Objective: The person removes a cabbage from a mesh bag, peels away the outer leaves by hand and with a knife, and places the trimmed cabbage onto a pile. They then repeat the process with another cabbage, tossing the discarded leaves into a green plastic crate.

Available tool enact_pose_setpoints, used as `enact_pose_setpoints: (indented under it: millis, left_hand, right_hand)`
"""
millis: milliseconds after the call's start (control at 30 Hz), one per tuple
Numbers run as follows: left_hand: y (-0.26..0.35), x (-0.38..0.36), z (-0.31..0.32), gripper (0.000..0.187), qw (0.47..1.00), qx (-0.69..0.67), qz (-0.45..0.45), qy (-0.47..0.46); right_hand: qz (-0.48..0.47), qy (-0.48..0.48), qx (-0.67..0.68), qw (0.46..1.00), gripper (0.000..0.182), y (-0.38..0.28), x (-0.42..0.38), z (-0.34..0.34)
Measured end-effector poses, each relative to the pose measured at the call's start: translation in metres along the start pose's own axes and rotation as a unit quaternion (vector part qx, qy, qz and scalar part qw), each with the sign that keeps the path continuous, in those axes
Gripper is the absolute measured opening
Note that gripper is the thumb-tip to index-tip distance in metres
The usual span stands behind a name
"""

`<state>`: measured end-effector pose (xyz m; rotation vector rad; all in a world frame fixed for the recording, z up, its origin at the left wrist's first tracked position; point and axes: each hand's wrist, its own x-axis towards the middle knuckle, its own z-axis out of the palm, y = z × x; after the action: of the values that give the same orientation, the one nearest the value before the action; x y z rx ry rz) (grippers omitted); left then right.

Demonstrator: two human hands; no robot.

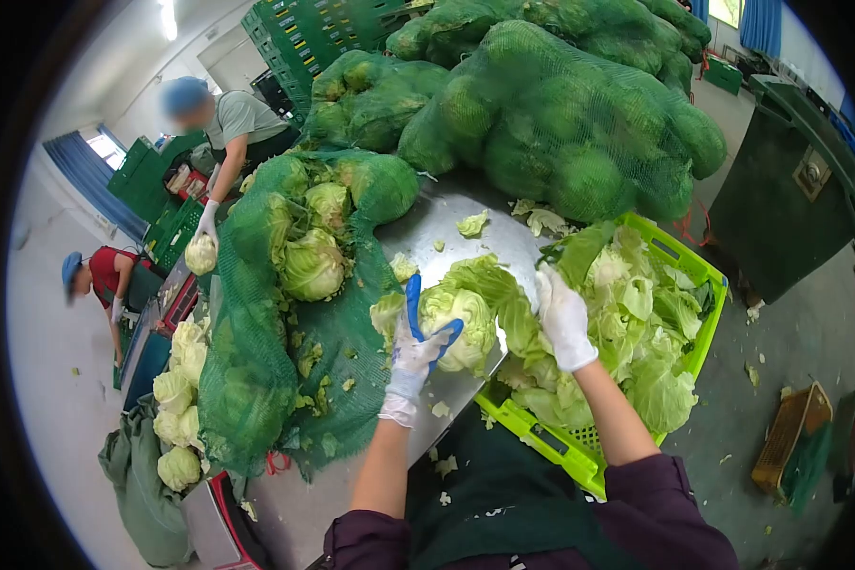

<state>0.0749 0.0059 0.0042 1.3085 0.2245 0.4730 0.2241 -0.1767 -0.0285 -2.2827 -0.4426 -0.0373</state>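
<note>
1. Plainly largest, the bulging green mesh sacks [579, 104] of cabbages crowd the far side; should the pile slump forward, it could press into the working space.
2. Nearer, the stainless-steel tabletop [427, 214] offers a bare strip between the sacks and the hands, its right edge lying close to the work.
3. An opened mesh sack [237, 380] sprawls along the left, showing several heads; its loose netting could snag a wrist, so leftward room is tight.
4. The lime-green plastic crate [710, 328] stands tilted in view at the right, heaped with outer cabbage leaves [636, 304] (nearly over its rim); more could spill.
5. The cabbage head [465, 337] sits by that right edge, between both hands, its leaves flared toward the crate; a weak hold might let it roll off.
6. The left hand [418, 356], gloved with blue-coated fingers, is spread against the head's near left side, thumb and fingers apart.
7. The white-gloved right hand [562, 318] is beside the flared leaves, above the crate's inner side; whether it grips one, I cannot tell.
8. Smallest, leaf scraps [472, 224] dot the metal and might make it slippery.
</note>
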Motion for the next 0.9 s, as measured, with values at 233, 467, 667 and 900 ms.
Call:
enact_pose_setpoints:
  millis: [233, 467, 667, 900]
  left_hand:
    - [-0.005, 0.018, 0.013, 0.071, 0.932, 0.345, 0.090, 0.064]
    - [0.002, 0.021, 0.038, 0.077, 0.829, 0.539, 0.085, 0.120]
    - [0.005, 0.017, 0.025, 0.076, 0.844, 0.522, 0.117, 0.022]
    - [0.020, 0.026, 0.017, 0.098, 0.821, 0.557, 0.068, -0.107]
  right_hand:
    - [-0.120, -0.130, -0.026, 0.984, 0.059, -0.046, -0.038, -0.006]
    - [-0.160, 0.014, -0.024, 0.987, 0.050, -0.042, -0.037, 0.012]
    - [0.144, -0.156, 0.153, 0.965, 0.047, 0.015, 0.022, -0.003]
    - [-0.148, -0.126, 0.051, 0.980, 0.084, -0.030, -0.015, -0.005]
